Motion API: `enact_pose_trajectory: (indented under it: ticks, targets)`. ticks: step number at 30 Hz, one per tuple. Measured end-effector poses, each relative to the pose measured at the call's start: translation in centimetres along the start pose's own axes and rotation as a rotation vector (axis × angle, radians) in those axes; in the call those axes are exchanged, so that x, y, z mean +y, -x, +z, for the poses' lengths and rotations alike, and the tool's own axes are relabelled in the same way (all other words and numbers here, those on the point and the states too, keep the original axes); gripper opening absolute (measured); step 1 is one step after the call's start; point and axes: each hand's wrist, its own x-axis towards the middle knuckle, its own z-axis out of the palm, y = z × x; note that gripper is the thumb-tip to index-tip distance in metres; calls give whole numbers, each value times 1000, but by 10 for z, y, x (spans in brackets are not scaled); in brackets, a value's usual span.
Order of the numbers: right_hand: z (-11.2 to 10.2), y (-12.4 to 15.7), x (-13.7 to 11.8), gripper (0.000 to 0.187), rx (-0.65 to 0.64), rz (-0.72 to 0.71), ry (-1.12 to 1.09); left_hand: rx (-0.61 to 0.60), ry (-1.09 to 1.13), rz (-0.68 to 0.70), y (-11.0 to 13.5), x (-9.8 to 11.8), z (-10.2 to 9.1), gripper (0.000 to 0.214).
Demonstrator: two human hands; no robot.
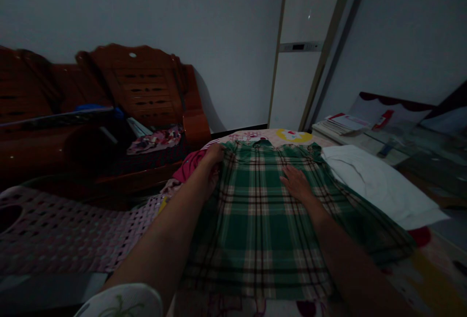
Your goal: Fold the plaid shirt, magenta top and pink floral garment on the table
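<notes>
1. The green plaid garment (251,229) lies spread between and in front of both hands, running back toward the wearer under the two forearms; the step in hand looks like smoothing it flat
2. The left hand (213,158) is at the garment's far corner on its own side, fingers bent and partly closed; the wrist and poor light hide the tips, so whether it has hold of the edge I cannot tell
3. The right hand (296,184) lies palm down on the cloth with its fingers spread, and has hold of nothing
4. To do this well, I would let the left hand anchor that corner lightly while the right palm strokes outward, away from it, so that slack runs to the edge instead of bunching in the middle
5. The far edge, just beyond the right hand, looks gathered and rumpled; fingertips would suit it better than a broad sweep
6. To the right of the right forearm the cloth flares out toward the white cloth (379,185); square that part separately, without dragging the neighbour along
7. Just left of the left hand sits a crumpled pink cloth (191,165); a pinch taken there should catch plaid only
8. The plaid lines make a good guide: straight stripes between the hands suggest an even pull
</notes>
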Motion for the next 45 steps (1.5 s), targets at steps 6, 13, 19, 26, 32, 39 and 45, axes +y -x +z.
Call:
enact_pose_trajectory:
  ticks: [6,13,19,26,32,39,45]
  targets:
    - [1,0,2,45,1,-23,7,36,-47,2,9,-2,-2,40]
    - [-3,-2,-1,45,-24,-12,-1,202,162,6,74,8,-29,34]
    - [-14,3,-10,46,-48,11,3,50,-5,-138,160,12,-28,36]
    - [-34,32,-36,51,-165,-108,-59,-95,-155,-198,216,20,-15,36]
    - [-41,80,-70,54,-222,-334,-160,-84,-173,-248,230,31,-11,25]
    - [-46,99,-81,50,-197,-350,-137,13,-124,-321,237,9,-4,38]
    - [-40,98,-78,47,-138,-363,-143,108,-102,-371,244,5,10,36]
